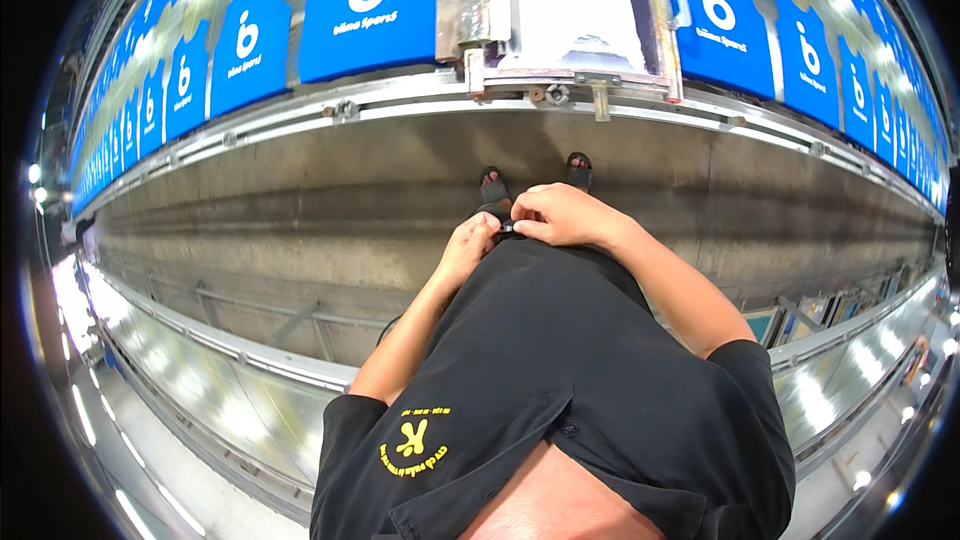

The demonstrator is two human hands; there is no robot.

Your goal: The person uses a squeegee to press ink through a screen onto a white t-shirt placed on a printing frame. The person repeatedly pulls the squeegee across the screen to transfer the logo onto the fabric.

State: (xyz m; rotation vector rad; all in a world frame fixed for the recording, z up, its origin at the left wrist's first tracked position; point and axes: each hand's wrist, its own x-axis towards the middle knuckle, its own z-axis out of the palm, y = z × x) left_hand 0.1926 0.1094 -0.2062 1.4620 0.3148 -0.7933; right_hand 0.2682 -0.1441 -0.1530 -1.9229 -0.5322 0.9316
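Note:
Both my hands meet at my waist, just beyond the lower hem of my black shirt (pixel 540 340). My left hand (pixel 468 248) is closed, its thumb and fingers pinched together near the hem. Beside it, my right hand (pixel 562 216) has curled fingers and a thumb pressed in a pinch. A small pale grey piece (pixel 507 227) shows between the two sets of fingertips. It is too small to name, and the fingers partly cover it.
Ahead runs a long table with a metal rail (pixel 400 103), carrying rows of blue printed garment panels (pixel 365 10). A printing screen frame (pixel 575 5) with a white middle sits on it. Behind me stands another long table (pixel 220 395). My sandalled feet (pixel 492 185) are on the concrete aisle (pixel 330 190).

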